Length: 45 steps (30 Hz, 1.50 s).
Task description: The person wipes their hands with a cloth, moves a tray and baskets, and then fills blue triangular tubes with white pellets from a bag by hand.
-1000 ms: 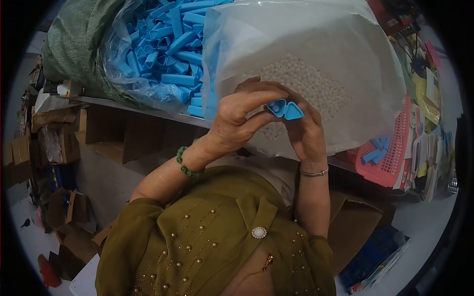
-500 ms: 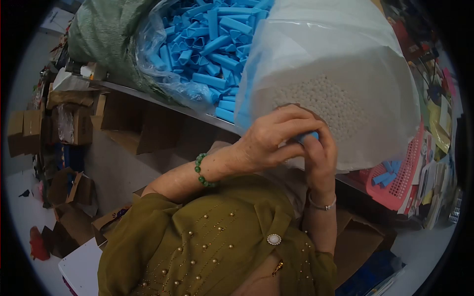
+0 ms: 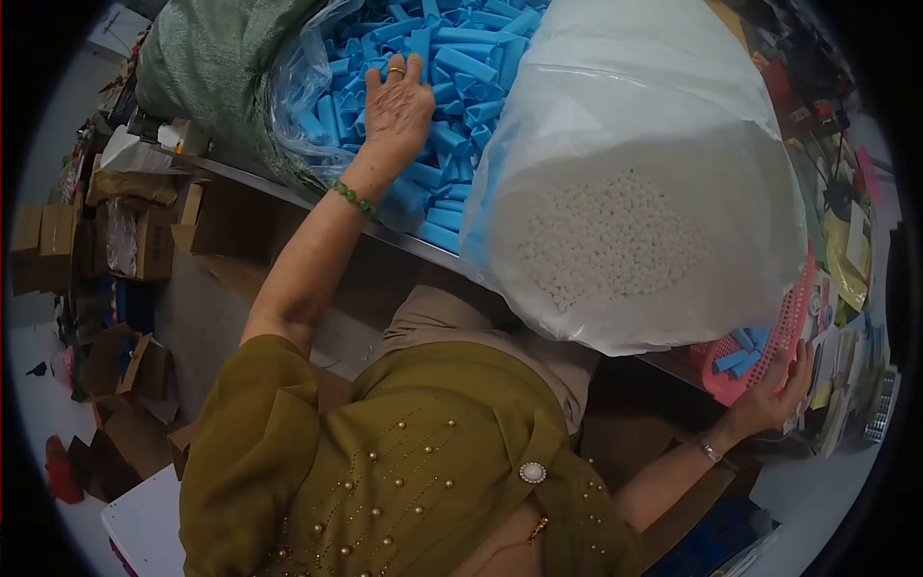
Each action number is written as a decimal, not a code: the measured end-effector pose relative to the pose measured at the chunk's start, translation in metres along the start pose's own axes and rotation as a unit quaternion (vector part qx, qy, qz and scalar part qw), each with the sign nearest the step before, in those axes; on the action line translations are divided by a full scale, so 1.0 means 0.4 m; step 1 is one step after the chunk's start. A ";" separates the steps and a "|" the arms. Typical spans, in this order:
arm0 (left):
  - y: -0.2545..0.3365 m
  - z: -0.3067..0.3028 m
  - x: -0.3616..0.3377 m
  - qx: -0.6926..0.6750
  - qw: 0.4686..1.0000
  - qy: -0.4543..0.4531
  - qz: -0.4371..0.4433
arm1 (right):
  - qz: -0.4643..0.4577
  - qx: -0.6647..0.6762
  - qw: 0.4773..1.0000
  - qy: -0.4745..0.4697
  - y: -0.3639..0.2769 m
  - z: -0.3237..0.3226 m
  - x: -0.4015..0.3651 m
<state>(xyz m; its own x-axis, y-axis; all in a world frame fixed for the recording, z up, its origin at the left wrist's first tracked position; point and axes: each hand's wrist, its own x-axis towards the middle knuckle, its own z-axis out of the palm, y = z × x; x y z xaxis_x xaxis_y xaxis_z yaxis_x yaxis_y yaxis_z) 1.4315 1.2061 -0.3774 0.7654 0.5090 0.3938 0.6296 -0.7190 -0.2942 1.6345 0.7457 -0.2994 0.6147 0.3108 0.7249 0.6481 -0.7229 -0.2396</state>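
My left hand (image 3: 399,106), with a green bead bracelet at the wrist and a ring, lies over a heap of blue three-sided plastic tubes (image 3: 466,62). Its fingers are spread among the tubes, and no piece shows gripped in it. The tubes fill a clear plastic bag (image 3: 300,82) inside a green woven sack (image 3: 197,87). Low on the right, my right hand (image 3: 769,392) is at the outer edge of a pink perforated basket (image 3: 790,317), fingers apart. Several blue tubes (image 3: 738,358) lie in that basket. Between my hands, a white plastic bag (image 3: 654,106) contains many small white balls (image 3: 615,236).
A metal table edge (image 3: 423,245) runs under the bags. Open cardboard boxes (image 3: 144,240) stand on the left, with another under the table. Stacked papers and packets (image 3: 846,356) crowd the right side beyond the basket.
My hands were together in front of the white bag with a blue piece between them. They have parted: the left moved up-left onto the blue heap, the right down-right to the pink basket.
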 end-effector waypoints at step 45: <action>0.192 -0.208 -0.177 -0.765 0.598 -0.188 -0.150 | -0.004 0.399 0.843 -0.360 -0.443 0.379 -0.059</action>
<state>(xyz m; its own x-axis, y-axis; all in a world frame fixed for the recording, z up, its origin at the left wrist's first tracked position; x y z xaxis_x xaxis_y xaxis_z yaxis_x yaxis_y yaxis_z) 1.4146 1.0756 -0.3554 0.8059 0.5867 -0.0796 0.1084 -0.0141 0.9940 1.5733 0.9601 -0.3720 0.5351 0.8164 0.2173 0.5731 -0.1618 -0.8033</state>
